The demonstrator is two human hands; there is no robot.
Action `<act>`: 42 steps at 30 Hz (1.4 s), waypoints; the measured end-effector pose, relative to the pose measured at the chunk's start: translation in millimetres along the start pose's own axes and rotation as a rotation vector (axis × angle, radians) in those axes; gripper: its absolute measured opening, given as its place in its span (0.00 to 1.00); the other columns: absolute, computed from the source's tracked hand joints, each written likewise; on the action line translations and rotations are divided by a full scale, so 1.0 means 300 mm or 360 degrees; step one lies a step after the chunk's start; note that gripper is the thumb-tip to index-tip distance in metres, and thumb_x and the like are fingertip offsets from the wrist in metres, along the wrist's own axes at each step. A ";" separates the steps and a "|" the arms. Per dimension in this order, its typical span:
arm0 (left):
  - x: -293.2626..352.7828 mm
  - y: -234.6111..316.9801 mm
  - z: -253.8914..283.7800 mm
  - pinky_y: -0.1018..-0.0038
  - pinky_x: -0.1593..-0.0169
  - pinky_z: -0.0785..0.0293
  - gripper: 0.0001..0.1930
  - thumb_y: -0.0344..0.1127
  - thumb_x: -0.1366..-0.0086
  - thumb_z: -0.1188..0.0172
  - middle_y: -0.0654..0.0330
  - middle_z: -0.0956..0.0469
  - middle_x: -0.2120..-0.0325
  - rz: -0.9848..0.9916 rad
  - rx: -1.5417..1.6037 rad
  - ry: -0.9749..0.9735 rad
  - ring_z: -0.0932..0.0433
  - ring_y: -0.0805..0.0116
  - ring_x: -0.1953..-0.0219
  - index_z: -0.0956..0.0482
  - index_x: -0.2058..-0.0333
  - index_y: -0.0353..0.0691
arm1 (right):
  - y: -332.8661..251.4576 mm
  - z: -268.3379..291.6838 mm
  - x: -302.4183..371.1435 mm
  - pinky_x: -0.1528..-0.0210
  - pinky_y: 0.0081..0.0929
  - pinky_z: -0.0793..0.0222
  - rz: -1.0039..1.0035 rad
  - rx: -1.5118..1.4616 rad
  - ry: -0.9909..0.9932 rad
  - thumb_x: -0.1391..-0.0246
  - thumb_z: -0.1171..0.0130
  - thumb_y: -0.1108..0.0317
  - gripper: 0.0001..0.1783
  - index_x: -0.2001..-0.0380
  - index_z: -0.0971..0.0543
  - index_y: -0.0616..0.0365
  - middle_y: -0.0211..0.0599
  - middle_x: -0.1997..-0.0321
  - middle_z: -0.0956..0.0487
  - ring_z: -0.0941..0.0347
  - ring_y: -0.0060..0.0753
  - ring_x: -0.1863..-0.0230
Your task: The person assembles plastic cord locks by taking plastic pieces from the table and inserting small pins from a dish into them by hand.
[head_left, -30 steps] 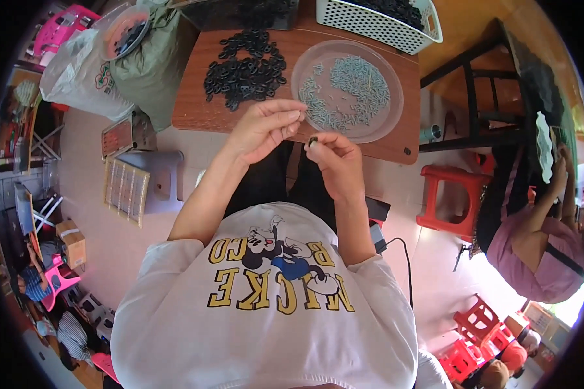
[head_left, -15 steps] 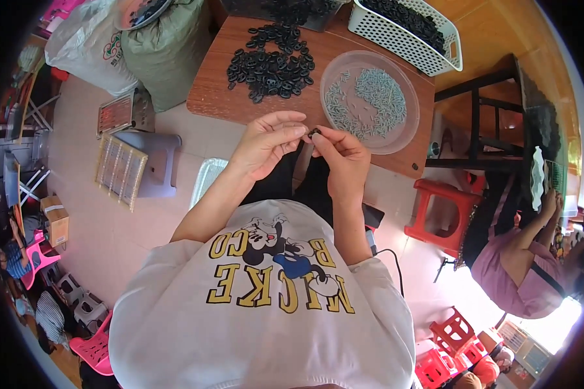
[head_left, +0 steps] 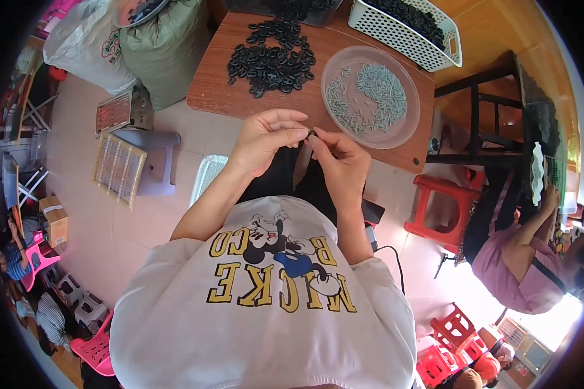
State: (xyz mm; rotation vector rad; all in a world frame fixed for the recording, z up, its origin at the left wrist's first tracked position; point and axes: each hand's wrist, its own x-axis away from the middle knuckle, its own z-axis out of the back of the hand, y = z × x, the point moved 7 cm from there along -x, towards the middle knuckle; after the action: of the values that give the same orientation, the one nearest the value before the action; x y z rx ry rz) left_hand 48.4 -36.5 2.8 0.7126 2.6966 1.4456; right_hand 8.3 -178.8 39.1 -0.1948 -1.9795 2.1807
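My right hand (head_left: 341, 163) pinches a small black oval piece (head_left: 311, 135) between thumb and forefinger, just off the table's near edge. The thumb and forefinger of my left hand (head_left: 263, 144) meet at the same piece, its other fingers loosely curled; whatever lies between these fingertips is too small to make out. Beyond my hands, a heap of similar black oval pieces (head_left: 272, 68) lies on the brown wooden table (head_left: 220, 87). To its right stands a round clear plastic tray (head_left: 414, 107) holding many small silvery screws (head_left: 379, 91).
A white perforated basket (head_left: 402, 32) of black pieces stands at the table's back right. One loose black piece (head_left: 416, 160) lies near the right corner. Sacks (head_left: 162, 55) and a grey stool (head_left: 162, 165) are left. At right, a red stool (head_left: 441, 211) stands near another person (head_left: 522, 266).
My left fingertips have come against the black piece, which has turned and shows less of itself between my fingers. Both hands stay in nearly the same place.
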 end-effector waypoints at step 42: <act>-0.112 0.350 0.476 0.71 0.65 0.30 0.08 0.33 0.49 0.36 0.56 0.22 0.74 -0.0759 -0.1818 0.1014 0.23 0.62 0.71 0.19 0.71 0.36 | 0.120 -0.113 0.013 0.64 0.15 0.30 -0.0204 -0.0260 -0.0151 0.50 0.42 0.79 0.07 0.66 0.22 0.69 0.36 0.73 0.22 0.25 0.21 0.72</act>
State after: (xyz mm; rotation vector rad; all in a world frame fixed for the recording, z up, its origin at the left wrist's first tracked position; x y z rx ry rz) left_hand 149.3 112.8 -3.5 -0.4795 1.4950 2.7937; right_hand 10.2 -148.4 0.0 0.0129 -2.1583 1.9851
